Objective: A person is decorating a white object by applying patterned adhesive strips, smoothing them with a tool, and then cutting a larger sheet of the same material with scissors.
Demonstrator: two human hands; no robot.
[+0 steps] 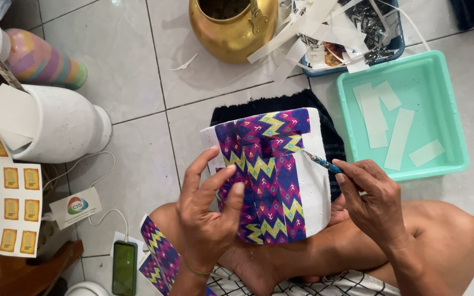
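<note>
Left hand (207,219): fingers spread and pressed on the patterned side of a white vase (270,175) – steadying it, not wrapped round it.
Right hand (371,200): pinched shut on a thin blue-handled brush (319,160), tip touching the right edge of the fabric strip.
Vase: lying tilted on the lap, over the crossed legs, long axis running away from the person, its far end over a dark cloth (281,104).
Cover: purple zigzag fabric (264,181) runs lengthwise down the vase, bare white on either side.
Right of it: teal tray (456,159) with pale paper strips inside.
Farther out: gold pot (231,27), another white vase (61,129) on its side, sticker sheet (6,208), phone (123,267).
Surface: pale tiled floor (133,71) – no worktop.
</note>
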